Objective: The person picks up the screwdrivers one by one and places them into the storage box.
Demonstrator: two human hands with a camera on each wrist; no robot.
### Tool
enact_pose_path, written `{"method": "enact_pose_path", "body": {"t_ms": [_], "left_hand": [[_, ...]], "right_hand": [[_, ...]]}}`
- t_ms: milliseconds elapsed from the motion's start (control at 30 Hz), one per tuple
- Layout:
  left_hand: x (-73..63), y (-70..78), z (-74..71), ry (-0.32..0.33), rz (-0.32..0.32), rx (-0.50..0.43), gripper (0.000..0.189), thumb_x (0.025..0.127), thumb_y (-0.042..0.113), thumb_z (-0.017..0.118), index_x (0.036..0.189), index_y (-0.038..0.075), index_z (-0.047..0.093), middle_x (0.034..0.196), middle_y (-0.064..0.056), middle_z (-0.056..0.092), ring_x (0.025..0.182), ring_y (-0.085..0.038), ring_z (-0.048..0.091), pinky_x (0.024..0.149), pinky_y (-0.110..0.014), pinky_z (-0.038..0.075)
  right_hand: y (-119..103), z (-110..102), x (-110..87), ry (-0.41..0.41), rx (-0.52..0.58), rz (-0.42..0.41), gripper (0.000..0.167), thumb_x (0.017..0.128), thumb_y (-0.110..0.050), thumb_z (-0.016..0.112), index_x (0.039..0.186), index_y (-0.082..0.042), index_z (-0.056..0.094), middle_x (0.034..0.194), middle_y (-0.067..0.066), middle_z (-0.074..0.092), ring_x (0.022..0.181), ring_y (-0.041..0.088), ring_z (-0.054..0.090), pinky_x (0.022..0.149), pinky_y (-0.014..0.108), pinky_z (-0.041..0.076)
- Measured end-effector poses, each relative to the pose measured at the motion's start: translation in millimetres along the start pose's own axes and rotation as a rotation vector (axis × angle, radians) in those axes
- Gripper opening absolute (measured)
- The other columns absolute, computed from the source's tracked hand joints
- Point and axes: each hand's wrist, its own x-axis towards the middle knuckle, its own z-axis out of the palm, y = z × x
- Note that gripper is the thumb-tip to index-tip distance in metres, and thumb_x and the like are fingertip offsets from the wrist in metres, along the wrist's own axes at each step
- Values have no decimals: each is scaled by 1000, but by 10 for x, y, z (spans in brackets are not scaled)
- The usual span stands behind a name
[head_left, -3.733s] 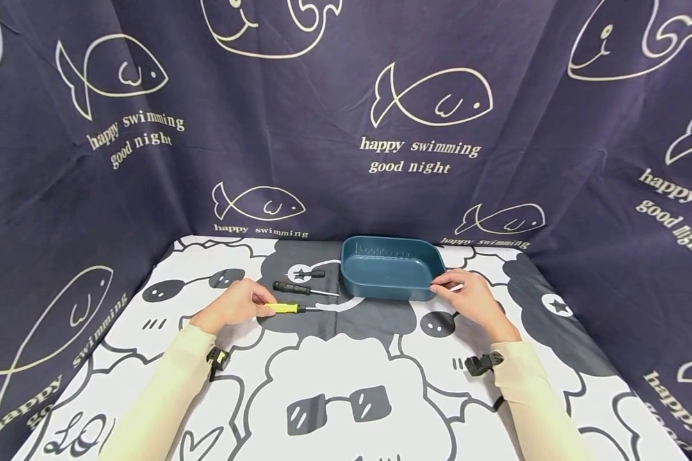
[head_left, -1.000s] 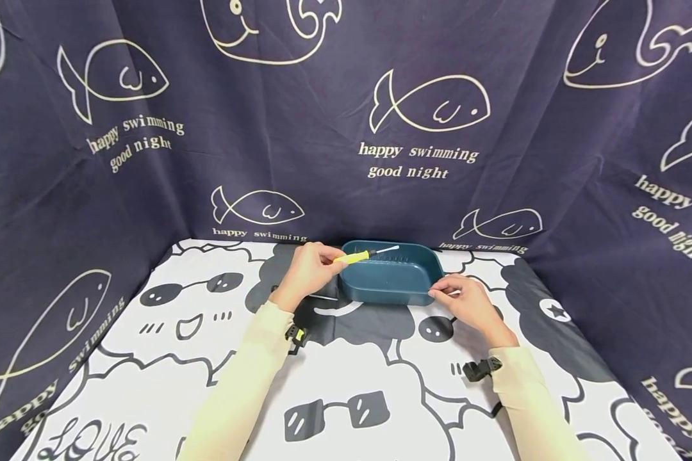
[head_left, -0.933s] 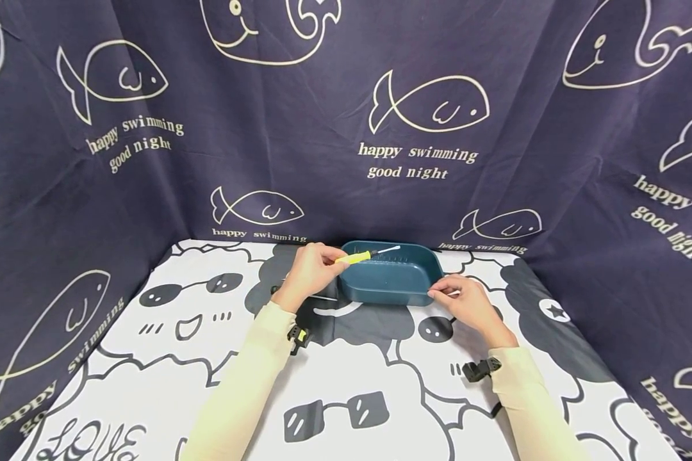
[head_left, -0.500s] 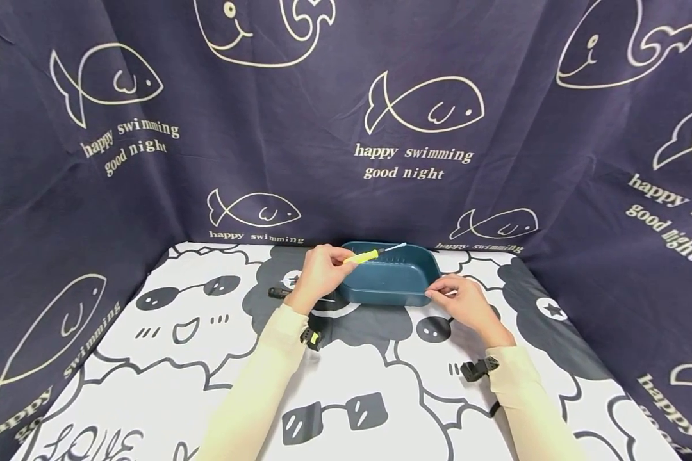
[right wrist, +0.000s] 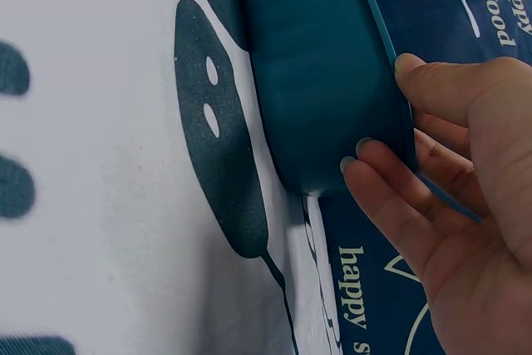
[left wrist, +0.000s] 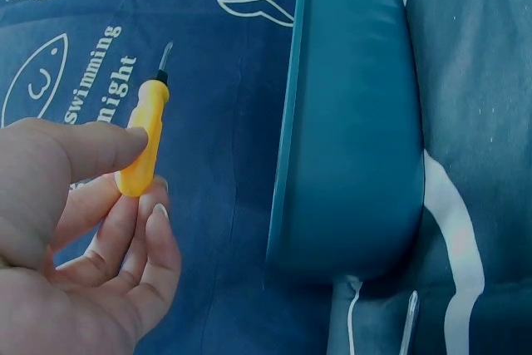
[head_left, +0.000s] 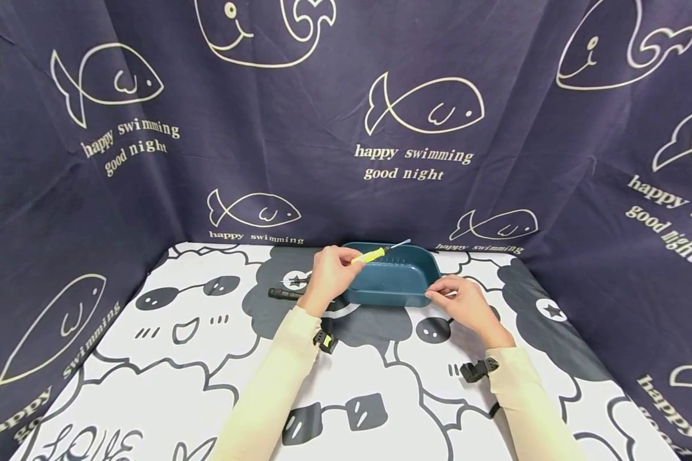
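Head view | yellow screwdriver: slightly farther right | teal tub: unmoved

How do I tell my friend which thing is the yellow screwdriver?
Find the dark teal bin at the back of the tablecloth, then the left hand by its left end. That hand pinches the yellow screwdriver. Unlike the larger black screwdriver and smaller black screwdriver lying on the cloth, its handle is bright yellow and it is held up.
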Motion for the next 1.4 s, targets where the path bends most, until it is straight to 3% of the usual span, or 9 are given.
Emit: {"method": "enact_pose_path", "body": {"t_ms": [367,600,800,1400], "left_hand": [[-4,90,100,72,-47,22,10,86,14,81,95,15,84,74,6,75,68,-15,63,64,-31,50],[7,120,177,109,-78,24,12,85,12,81,96,15,84,79,3,77,74,-17,68,71,-35,54],[0,133,242,103,-126,22,11,85,13,82,96,15,84,81,3,77,75,-17,68,70,-34,54],[1,69,372,80,-148,49,9,88,16,82,97,15,84,82,3,77,75,-17,66,68,-32,53]], "right_hand": [[21,3,2,1,1,-7,6,87,-17,85,89,-15,80,88,-3,73,77,8,68,70,17,55],[22,1,7,0,8,2,9,87,-20,85,89,-13,80,88,-3,72,76,6,67,69,17,55],[17,-8,3,-13,-2,-2,12,87,-23,85,90,-12,80,89,-3,73,78,8,67,70,17,55],[9,-11,2,-15,-6,-1,7,87,-18,85,91,-14,81,89,-3,73,79,6,67,70,17,55]]}}
